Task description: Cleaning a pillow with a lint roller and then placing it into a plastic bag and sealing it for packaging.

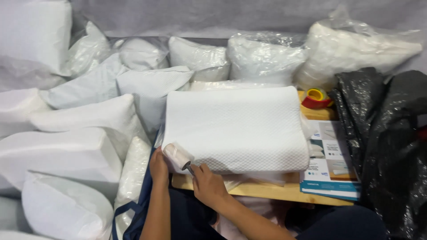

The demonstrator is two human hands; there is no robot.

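Gripping the thin dark handle of a lint roller (178, 156), the right hand (208, 186) forms the working grip: its fingers are curled shut around the handle, just below the near left corner of the white contour pillow (238, 129). From that grip the roller's pale sticky drum angles up and to the left and lies against the pillow's near left edge, touching the textured cover. The left hand (159, 168) sits just left of the drum, thumb and fingers raised beside the pillow's corner and close to the roller's end; whether they press on the roller or on the cover cannot be told. Both forearms rise from the bottom edge of the head view, the right one slanting in from the lower right, the left one coming nearly straight up, wrists close together below the pillow. The pillow lies flat on a wooden surface (267, 191), whose bare front edge shows below it. Right of the pillow lies a printed leaflet (331, 164), and beyond that a heap of black plastic bags (387, 146). Behind the pillow's far right corner sits a red and yellow tape dispenser (316, 98). Left of and behind the pillow, many white pillows (89, 120) are stacked, some in clear plastic wrap.
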